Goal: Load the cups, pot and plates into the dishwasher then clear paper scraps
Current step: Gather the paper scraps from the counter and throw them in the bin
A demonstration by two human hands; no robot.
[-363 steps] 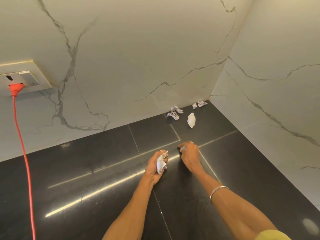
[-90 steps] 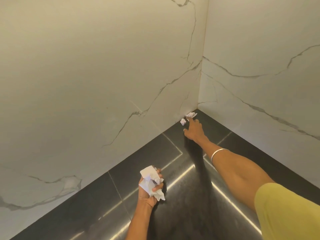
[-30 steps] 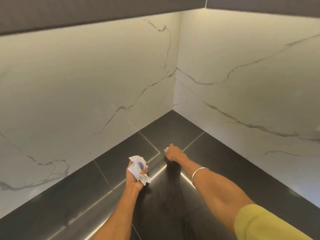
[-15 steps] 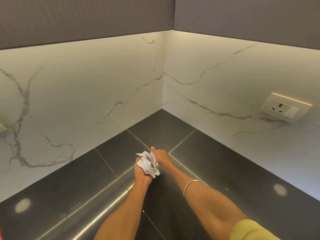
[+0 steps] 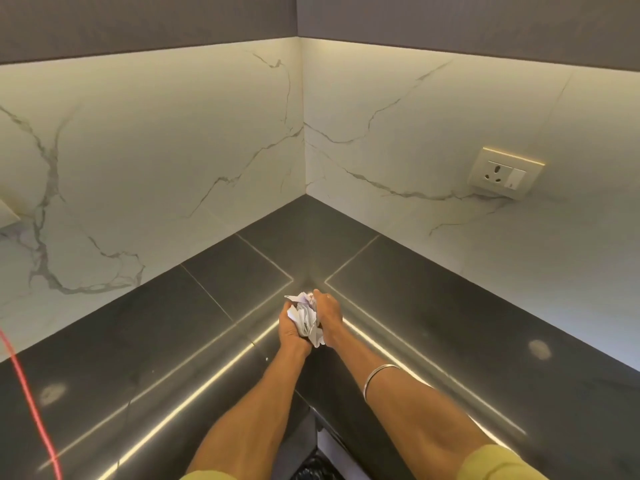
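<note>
My right hand (image 5: 327, 315) has come back from the corner and now presses its scraps into the wad (image 5: 306, 318) my left hand (image 5: 289, 327) grips, mid-frame; counter (image 5: 207, 306) looks cleared; binning probably remains.

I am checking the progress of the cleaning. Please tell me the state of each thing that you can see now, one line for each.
paper scraps: crumpled into one wad, held between both hands above the counter.
left hand: fingers curled round the wad.
right hand: fingers curled over the wad from the other side.
counter: dark, glossy, no scraps visible on it.
wall socket: nothing plugged in.
red cable: lying across the counter at far left.
</note>
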